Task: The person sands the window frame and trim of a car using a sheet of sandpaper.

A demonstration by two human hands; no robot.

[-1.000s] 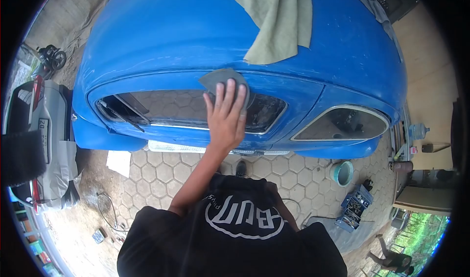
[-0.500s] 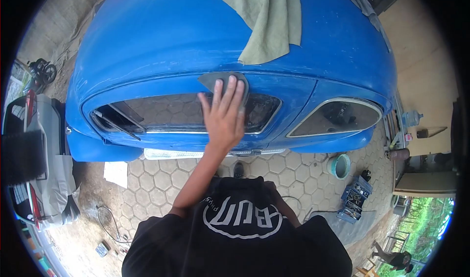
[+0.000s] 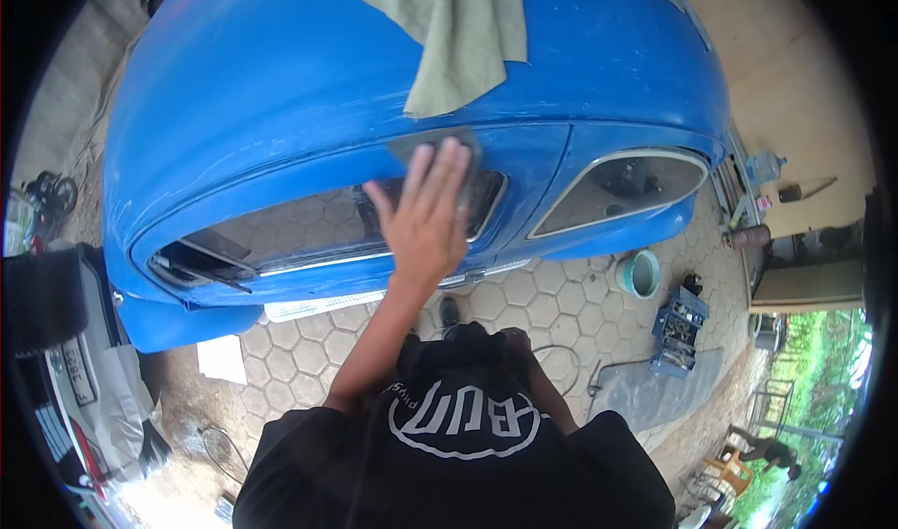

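Observation:
My left hand (image 3: 427, 213) lies with outstretched fingers on a grey sheet of sandpaper (image 3: 408, 143), pressing it against the blue car body (image 3: 309, 80). The sheet sits on the strip above the dark window (image 3: 299, 225), near that window's right end, and is partly covered by the fingers. Scratches and pale scuffs mark the blue paint around it. Just above the sheet hangs the tip of a greenish-beige cloth (image 3: 468, 52) draped over the roof. My right hand (image 3: 514, 339) is low against my body, dark and mostly hidden, so its fingers cannot be made out.
On the paved floor to the right stand a teal bucket (image 3: 641, 275) and an open blue toolbox (image 3: 679, 333) beside a dark mat (image 3: 645, 389). Another vehicle (image 3: 84, 370) is parked at left. A person (image 3: 774, 452) is far off at lower right.
My view has turned, so the car appears shifted left and tilted. My left hand and the sandpaper have slid right along the strip, away from the cloth's tip and closer to the window's right corner.

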